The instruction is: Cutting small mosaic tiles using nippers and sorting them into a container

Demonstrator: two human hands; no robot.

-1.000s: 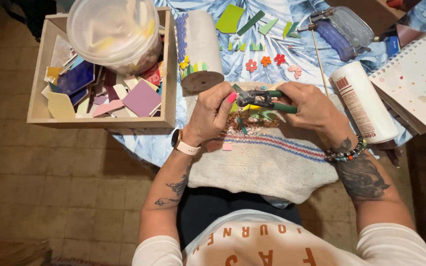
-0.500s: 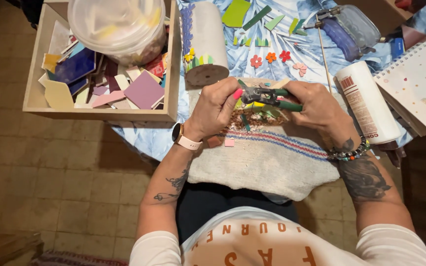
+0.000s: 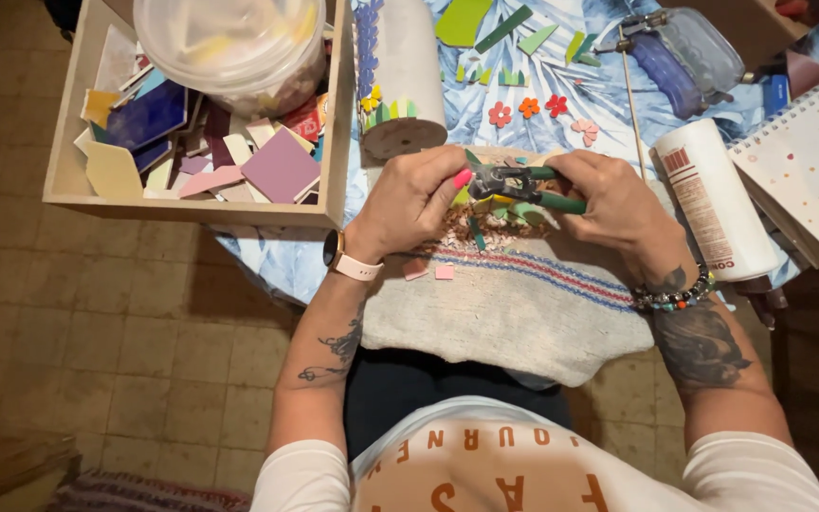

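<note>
Green-handled tile nippers (image 3: pixel 523 185) sat in the right hand (image 3: pixel 618 204), whose fingers were wrapped closed around the handles, with the dark metal head pointing toward the left hand (image 3: pixel 414 199). The left hand's fingers were curled shut, pinching a small green tile piece (image 3: pixel 472 159) right at the nippers' head; a pink-painted nail showed at the fingertip. Both hands hovered just above a coarse woven cloth (image 3: pixel 514 303) with red and blue stripes, draped over the lap and the table edge. Under the hands a scatter of small tile chips (image 3: pixel 485 228) lay on the cloth, and two pink square pieces (image 3: pixel 430 271) rested near the left wrist, beside a smartwatch with a pale strap (image 3: pixel 348 261). A beaded bracelet (image 3: pixel 680 296) circled the right wrist.

Beyond the hands, a pale cylinder (image 3: pixel 400 66) bearing small coloured mosaic bits lay on the blue leaf-patterned tablecloth (image 3: pixel 542 90), near little flower shapes (image 3: pixel 527 108) of tile and loose green shards (image 3: pixel 466 19). To the left stood a wooden tray (image 3: pixel 196 210) full of coloured tile pieces, with a clear plastic tub (image 3: pixel 229 47) set on top of them. To the right lay a white glue bottle (image 3: pixel 713 199), a spiral notebook (image 3: pixel 812 171) and a clear lidded container (image 3: pixel 699 47).
</note>
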